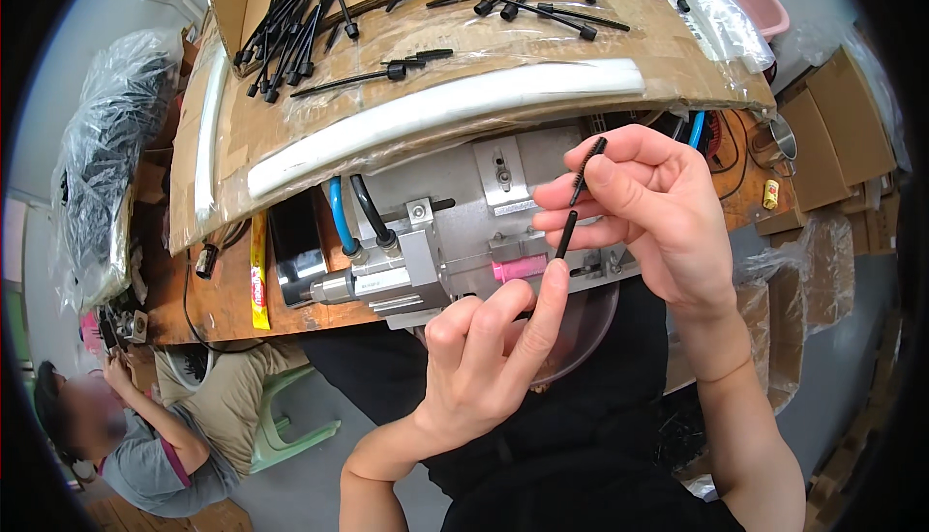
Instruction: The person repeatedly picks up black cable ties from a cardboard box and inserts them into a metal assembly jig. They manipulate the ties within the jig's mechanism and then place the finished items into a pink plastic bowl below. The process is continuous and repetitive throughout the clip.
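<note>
your right hand [658,203] is pinching a small bristle brush [588,169] between thumb and fingers, above the metal plate [450,179]. a thin black rod [567,235] is lying nearly in line below it; cannot tell if they are joined. their long axis is leaning, bristles up and slightly right, rod pointing down to your left hand [484,343]. that hand is curling, index fingertip meeting the rod's lower end; gripping or only touching, cannot tell. the right is sitting nearer the brush.
</note>
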`<state>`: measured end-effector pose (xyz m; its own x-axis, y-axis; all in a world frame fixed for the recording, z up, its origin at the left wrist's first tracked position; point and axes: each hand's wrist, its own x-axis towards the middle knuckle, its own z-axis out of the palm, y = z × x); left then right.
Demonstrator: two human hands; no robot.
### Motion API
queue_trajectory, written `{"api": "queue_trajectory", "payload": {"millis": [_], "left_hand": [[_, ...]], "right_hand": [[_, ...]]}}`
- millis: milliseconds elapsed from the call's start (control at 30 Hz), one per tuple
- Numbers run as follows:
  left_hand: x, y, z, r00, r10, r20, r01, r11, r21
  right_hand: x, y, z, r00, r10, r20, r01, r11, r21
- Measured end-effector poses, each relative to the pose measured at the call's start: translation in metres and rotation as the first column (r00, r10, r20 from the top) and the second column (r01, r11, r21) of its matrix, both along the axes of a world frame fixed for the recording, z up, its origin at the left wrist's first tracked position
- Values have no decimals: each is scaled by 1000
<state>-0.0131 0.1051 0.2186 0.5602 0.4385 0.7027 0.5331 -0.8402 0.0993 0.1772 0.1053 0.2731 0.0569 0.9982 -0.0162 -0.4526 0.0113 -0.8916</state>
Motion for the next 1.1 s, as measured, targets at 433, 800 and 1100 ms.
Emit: {"api": "queue_trajectory", "payload": {"millis": [433,800,1100], "left_hand": [[-15,-9,9,989,-139,55,146,976,-164],[-13,-17,5,992,-122,32,125,985,-119],[-16,-27,5,964,-234,126,264,899,-350]], "right_hand": [[2,-8,12,983,-15,181,18,1000,-14],[-4,-15,16,983,12,185,5,996,-90],[5,-22,13,958,205,200,-174,972,-160]]}}
